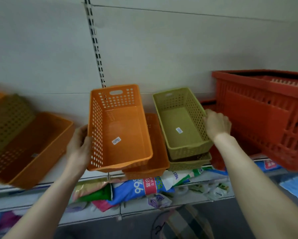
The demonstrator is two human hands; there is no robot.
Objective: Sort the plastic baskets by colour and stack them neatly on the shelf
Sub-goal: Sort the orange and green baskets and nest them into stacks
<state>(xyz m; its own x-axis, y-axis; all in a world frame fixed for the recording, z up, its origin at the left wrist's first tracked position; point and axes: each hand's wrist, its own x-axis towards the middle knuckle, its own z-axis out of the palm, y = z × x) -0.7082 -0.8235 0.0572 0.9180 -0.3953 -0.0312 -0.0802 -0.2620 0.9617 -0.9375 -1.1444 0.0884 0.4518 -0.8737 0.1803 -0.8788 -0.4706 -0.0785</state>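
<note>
Orange basket (120, 130), tilted above the shelf (96, 178), is gripped on its 9 o'clock wall by the left hand (79, 144). Right hand (217, 125) closes on the green basket (182, 121) at 3 o'clock, seemingly nested in another green one (189, 163).

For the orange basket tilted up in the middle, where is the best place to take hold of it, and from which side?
Grip the orange basket by its long left rim and wall, coming from the left, as the left hand does. That side is free, while a second orange basket lies close under its right side. The slot handle at the far end is farther to reach.
</note>
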